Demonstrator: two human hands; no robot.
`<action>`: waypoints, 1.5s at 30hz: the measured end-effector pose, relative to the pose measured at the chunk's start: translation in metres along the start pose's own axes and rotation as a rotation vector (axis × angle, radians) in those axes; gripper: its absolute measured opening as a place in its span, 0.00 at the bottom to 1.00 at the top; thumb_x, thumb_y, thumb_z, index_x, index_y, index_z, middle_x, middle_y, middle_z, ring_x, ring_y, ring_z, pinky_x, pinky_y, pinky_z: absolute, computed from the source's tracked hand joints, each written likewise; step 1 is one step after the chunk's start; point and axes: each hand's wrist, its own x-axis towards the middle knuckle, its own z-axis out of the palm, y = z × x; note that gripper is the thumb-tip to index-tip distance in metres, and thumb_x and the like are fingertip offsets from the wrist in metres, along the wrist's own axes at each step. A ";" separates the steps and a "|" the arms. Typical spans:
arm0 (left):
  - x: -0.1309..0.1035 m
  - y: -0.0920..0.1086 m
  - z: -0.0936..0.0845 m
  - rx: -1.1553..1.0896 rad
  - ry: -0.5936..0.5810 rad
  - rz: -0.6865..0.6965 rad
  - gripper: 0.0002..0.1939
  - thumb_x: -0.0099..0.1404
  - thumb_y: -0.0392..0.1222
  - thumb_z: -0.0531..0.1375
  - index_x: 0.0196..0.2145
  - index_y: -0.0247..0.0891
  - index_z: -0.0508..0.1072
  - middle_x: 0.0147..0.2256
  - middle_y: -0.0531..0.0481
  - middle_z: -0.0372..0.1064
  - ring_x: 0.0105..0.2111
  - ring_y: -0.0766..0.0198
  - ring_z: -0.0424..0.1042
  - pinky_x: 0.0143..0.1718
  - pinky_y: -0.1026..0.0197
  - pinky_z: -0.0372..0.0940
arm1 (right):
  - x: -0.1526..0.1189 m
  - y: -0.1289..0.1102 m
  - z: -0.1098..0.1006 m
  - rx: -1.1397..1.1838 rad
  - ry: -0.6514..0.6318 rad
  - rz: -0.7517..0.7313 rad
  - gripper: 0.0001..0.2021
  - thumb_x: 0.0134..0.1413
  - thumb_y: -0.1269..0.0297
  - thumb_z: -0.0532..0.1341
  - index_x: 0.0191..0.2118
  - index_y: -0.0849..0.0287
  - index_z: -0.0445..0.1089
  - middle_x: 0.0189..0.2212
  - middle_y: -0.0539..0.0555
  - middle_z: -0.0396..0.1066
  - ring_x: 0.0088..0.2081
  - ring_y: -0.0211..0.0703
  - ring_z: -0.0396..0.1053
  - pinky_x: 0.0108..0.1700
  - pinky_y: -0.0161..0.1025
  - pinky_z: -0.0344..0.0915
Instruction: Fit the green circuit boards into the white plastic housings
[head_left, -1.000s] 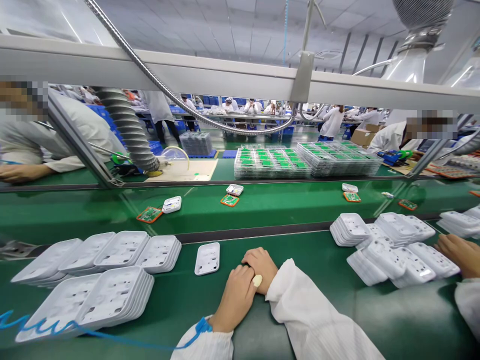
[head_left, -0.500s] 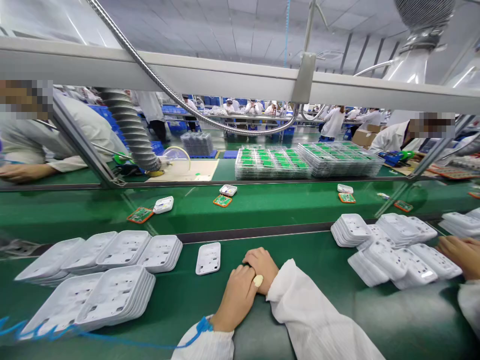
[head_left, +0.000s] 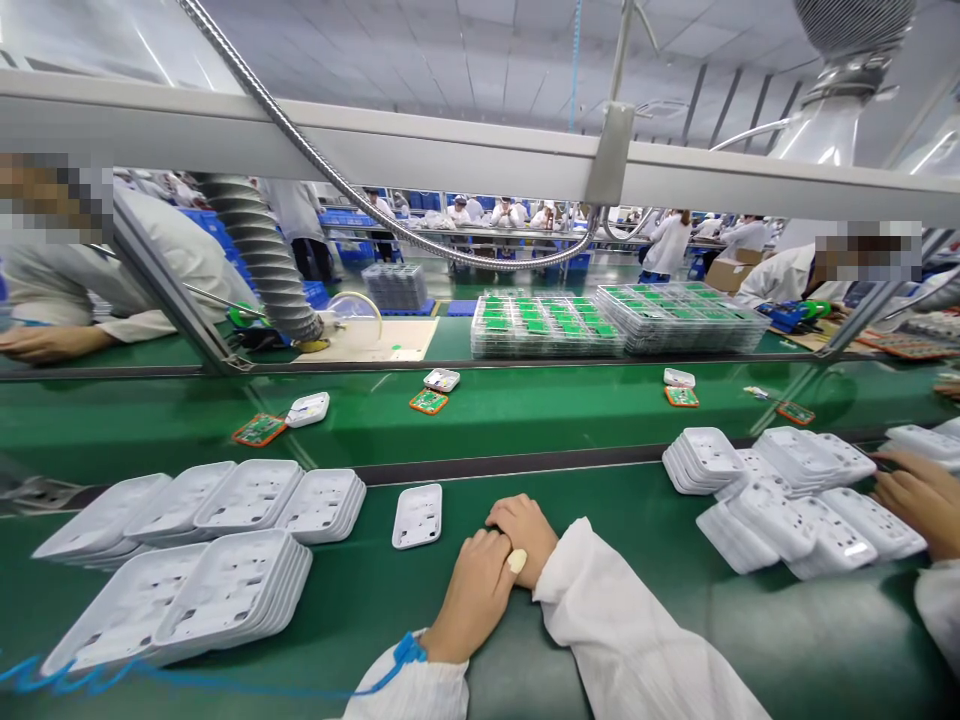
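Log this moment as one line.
left hand: touching right hand | right hand: on green work surface | nearest: lone white shell | white shell stacks: both sides

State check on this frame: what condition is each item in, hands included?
Left hand: laid over right hand
Wrist strap: worn, left wrist
Lone white plastic shell: flat, hollow side up
Left-side shell stacks: nested, hollow side up
Right-side shell stacks: nested
Clear trays: stacked, top ones holding green boards
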 end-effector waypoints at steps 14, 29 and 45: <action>0.000 0.000 0.000 0.000 -0.012 -0.015 0.16 0.69 0.43 0.43 0.30 0.37 0.66 0.32 0.48 0.67 0.33 0.58 0.62 0.34 0.56 0.54 | 0.000 -0.003 0.001 -0.047 0.126 0.055 0.06 0.51 0.58 0.58 0.34 0.39 0.72 0.37 0.52 0.69 0.41 0.45 0.66 0.33 0.47 0.63; 0.000 0.001 -0.001 0.005 -0.006 -0.012 0.17 0.69 0.43 0.42 0.30 0.37 0.66 0.31 0.47 0.67 0.32 0.59 0.62 0.34 0.56 0.55 | 0.001 -0.004 0.000 -0.059 0.134 0.042 0.06 0.51 0.58 0.57 0.32 0.40 0.72 0.37 0.53 0.69 0.40 0.46 0.66 0.33 0.47 0.63; -0.001 0.002 -0.002 0.024 0.006 -0.014 0.17 0.68 0.42 0.42 0.29 0.37 0.66 0.31 0.47 0.67 0.32 0.59 0.62 0.34 0.57 0.55 | -0.001 0.002 0.004 -0.034 0.133 0.017 0.08 0.51 0.56 0.56 0.35 0.40 0.72 0.38 0.53 0.70 0.41 0.46 0.66 0.33 0.49 0.63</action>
